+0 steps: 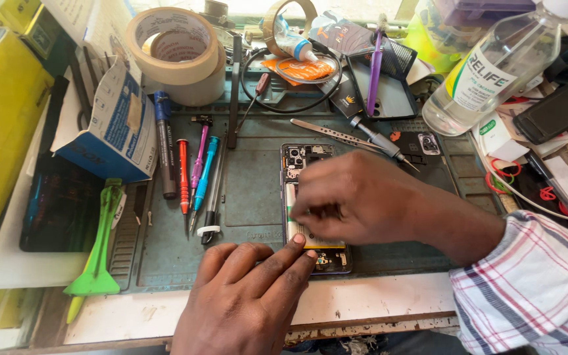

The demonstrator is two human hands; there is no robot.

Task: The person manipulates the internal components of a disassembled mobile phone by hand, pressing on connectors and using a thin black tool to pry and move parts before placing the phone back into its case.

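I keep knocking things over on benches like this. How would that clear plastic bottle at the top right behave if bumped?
The clear bottle lies tilted on clutter, so it would probably roll or slide. It looks mostly empty, so likely light. Its smooth plastic may be slippery.

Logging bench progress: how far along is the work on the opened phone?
Done: the phone lies face down on the repair mat with its back cover off, boards exposed. In hand: the left hand presses a fingertip at the phone's lower end, and the right hand works over the battery area; what its fingers grip is hidden. Left: the phone is not yet closed; screwdrivers and tweezers lie nearby.
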